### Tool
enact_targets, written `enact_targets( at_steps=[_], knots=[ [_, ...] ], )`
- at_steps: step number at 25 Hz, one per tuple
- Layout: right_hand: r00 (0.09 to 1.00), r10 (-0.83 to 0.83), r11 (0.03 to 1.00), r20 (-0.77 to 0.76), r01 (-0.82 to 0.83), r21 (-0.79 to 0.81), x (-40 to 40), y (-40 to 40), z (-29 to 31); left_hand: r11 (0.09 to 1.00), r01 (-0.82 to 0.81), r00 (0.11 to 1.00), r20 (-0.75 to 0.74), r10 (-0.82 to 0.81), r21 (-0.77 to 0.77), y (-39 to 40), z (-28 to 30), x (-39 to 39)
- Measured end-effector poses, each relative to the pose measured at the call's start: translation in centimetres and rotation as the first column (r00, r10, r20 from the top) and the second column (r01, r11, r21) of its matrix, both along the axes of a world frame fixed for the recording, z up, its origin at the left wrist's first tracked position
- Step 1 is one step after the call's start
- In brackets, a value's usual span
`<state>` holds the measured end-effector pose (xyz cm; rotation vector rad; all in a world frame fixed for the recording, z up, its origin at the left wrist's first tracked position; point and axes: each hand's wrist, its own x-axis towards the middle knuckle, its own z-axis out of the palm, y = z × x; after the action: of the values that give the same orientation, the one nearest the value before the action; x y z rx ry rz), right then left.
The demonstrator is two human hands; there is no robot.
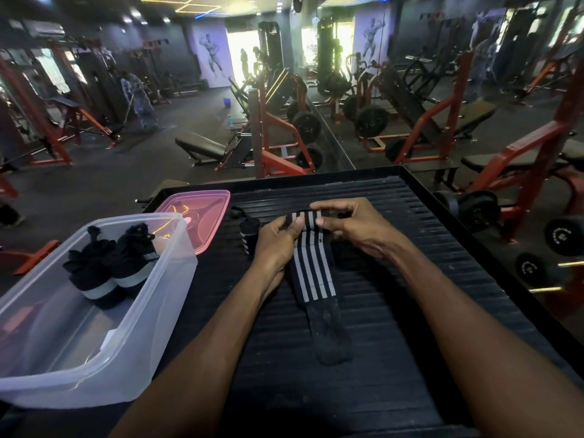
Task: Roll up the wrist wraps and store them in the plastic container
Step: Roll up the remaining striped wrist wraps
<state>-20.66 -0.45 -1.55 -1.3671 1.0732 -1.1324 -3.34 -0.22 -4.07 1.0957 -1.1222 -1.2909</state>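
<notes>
Both hands' fingers [319,221] pinch the wrist wrap's [313,267] rolled end; any slack beneath them could loosen the coil.

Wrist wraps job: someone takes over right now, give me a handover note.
Left hand and right hand: both pinch the far end of the striped wrap, starting the roll; its tail lies flat on the black ribbed surface.
Done: two rolled wraps sit in the clear container. A third rolled wrap stands on the surface beside the left hand, not stored.
Left: finish this roll, put both wraps in the container. The pink lid lies behind it.
</notes>
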Motion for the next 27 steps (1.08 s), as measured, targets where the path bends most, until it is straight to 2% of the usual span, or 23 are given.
enact_targets(
  at_steps=[2,3,7,10,13,15,20,22,24,27],
  knots=[
    [0.997,0.043,0.993,0.062,-0.050,0.110,0.15,0.09,-0.04,1.000,-0.006,1.000,-0.020,0.006,-0.001,-0.07,0.00,0.03],
    [0.998,0.031,0.993,0.054,-0.036,0.111,0.14,-0.03,-0.14,1.000,0.005,0.999,-0.038,-0.005,0.011,-0.11,0.00,-0.01],
    [0.997,-0.067,0.997,-0.029,0.066,-0.027,-0.10,-0.16,-0.24,0.991,0.085,0.987,-0.148,-0.070,0.099,-0.15,0.15,-0.20],
    [0.996,-0.061,0.998,-0.062,0.060,-0.028,-0.09,-0.14,-0.27,0.996,0.039,0.995,-0.092,-0.032,0.075,-0.30,0.02,-0.04],
    [0.999,-0.007,0.994,0.053,0.002,0.111,0.16,0.04,-0.08,1.000,-0.016,1.000,-0.006,0.016,-0.021,-0.29,-0.09,0.04],
    [0.999,0.012,0.984,0.038,-0.018,0.177,0.20,-0.04,-0.24,1.000,0.001,1.000,0.009,-0.001,-0.027,-0.20,-0.09,-0.01],
    [0.994,-0.067,0.996,-0.081,0.071,0.049,0.54,0.16,-0.24,0.987,0.079,0.996,-0.041,-0.074,0.138,-0.28,-0.22,-0.25],
    [0.993,-0.068,0.997,-0.100,0.070,0.022,0.57,0.41,0.00,0.985,0.106,0.994,-0.031,-0.102,0.135,-0.26,-0.29,-0.26],
    [0.996,-0.053,0.996,-0.070,0.058,0.073,0.52,0.23,0.01,0.994,0.071,0.997,0.008,-0.072,0.083,-0.27,-0.38,-0.23],
    [0.999,0.025,0.973,-0.047,-0.013,0.230,0.53,0.33,0.12,0.998,0.059,0.997,0.053,-0.060,0.007,-0.31,-0.40,0.06]
  ],
)
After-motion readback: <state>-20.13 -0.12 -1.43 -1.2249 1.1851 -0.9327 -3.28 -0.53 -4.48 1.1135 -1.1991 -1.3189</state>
